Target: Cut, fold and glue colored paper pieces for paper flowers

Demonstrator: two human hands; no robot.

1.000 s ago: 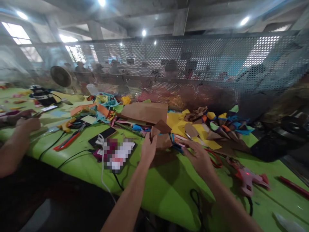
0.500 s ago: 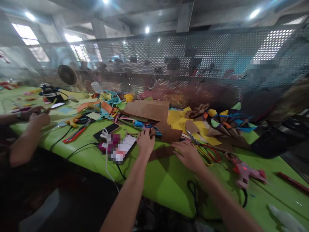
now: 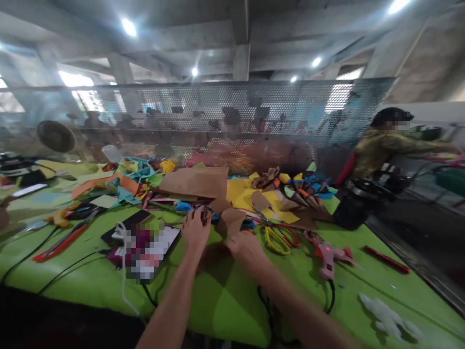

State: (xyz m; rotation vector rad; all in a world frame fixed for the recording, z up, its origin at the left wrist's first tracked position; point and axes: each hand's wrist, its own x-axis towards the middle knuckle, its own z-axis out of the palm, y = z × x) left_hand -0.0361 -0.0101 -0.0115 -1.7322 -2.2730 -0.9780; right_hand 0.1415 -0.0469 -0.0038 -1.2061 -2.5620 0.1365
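Observation:
My left hand (image 3: 196,228) rests on the green table (image 3: 232,300) with its fingers curled at the left edge of a piece of brown paper (image 3: 229,220). My right hand (image 3: 244,245) grips the lower edge of that same piece, which curls up between the two hands. A larger folded brown sheet (image 3: 196,182) lies just behind. Scissors with yellow and red handles (image 3: 278,237) lie to the right of my right hand.
A pink glue gun (image 3: 329,253) and a red stick (image 3: 385,259) lie to the right. A phone (image 3: 145,245) with a white cable sits at the left, beside red-handled scissors (image 3: 61,242). Coloured paper scraps and cones (image 3: 305,186) fill the back. A person (image 3: 385,140) sits at the right beyond a mesh screen (image 3: 218,121).
The view has swung to the right. Both hands have drawn closer together on the brown paper, and the other person's arms at the left have left the picture.

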